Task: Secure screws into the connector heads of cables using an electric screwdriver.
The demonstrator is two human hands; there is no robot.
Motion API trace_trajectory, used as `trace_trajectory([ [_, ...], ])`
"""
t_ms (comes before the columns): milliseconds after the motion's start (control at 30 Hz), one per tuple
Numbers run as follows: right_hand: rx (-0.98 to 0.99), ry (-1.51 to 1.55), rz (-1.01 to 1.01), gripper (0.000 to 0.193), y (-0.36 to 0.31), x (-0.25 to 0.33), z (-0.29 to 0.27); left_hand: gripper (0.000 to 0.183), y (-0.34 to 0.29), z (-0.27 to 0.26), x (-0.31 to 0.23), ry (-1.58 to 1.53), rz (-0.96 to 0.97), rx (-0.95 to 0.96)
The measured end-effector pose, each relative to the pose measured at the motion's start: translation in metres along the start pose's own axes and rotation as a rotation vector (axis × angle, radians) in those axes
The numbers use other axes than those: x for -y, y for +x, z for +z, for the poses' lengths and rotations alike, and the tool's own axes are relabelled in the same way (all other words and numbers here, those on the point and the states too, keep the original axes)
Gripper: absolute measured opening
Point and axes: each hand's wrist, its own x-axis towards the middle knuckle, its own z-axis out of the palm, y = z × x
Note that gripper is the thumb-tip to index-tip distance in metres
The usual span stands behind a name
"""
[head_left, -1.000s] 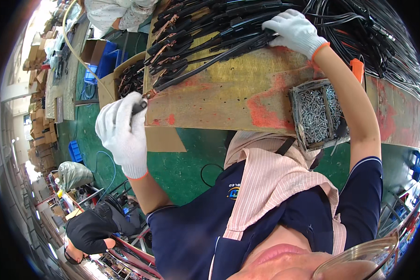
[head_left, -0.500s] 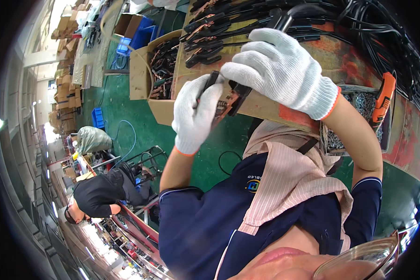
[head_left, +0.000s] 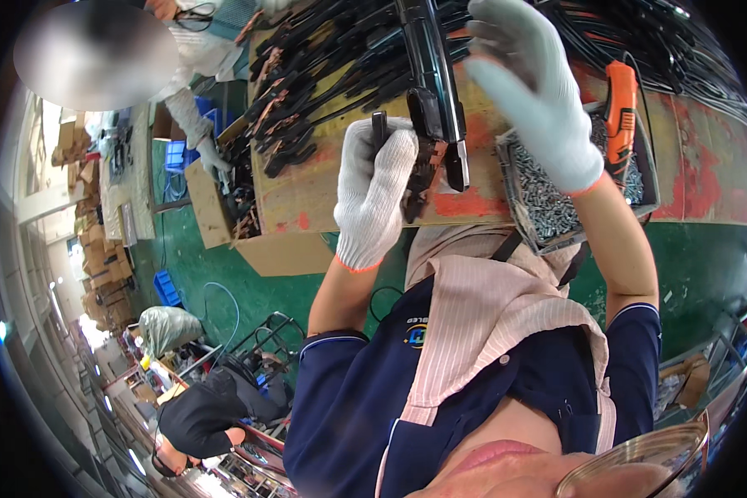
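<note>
Gripping black part [head_left: 430,124] above worktop [head_left: 307,195]: left hand [head_left: 375,187] clenched round its lower end. Right hand [head_left: 527,87] raised beside it, fingers spread, grasping nothing. Screw tray [head_left: 548,207] below, orange tool [head_left: 621,104] lying across it.
</note>
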Motion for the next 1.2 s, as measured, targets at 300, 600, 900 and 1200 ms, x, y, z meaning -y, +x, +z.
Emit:
trace_trajectory([
  [300, 0.155, 1.078, 0.681, 0.022, 0.049, 0.009, 0.004, 0.022, 0.003, -0.003, 0.009, 0.874, 0.455, 0.147],
  [600, 0.013, 0.887, 0.771, 0.024, 0.035, 0.043, 0.017, 0.049, 0.032, 0.029, 0.003, 0.787, 0.780, 0.008],
  [900, -0.208, 0.909, 0.717, 0.015, 0.048, 0.043, 0.014, 0.040, 0.050, 0.041, 0.002, 0.823, 0.923, -0.180],
  [1200, -0.189, 0.822, 0.720, 0.017, 0.050, 0.044, 0.006, 0.033, 0.060, 0.051, 0.001, 1.002, 1.145, -0.144],
])
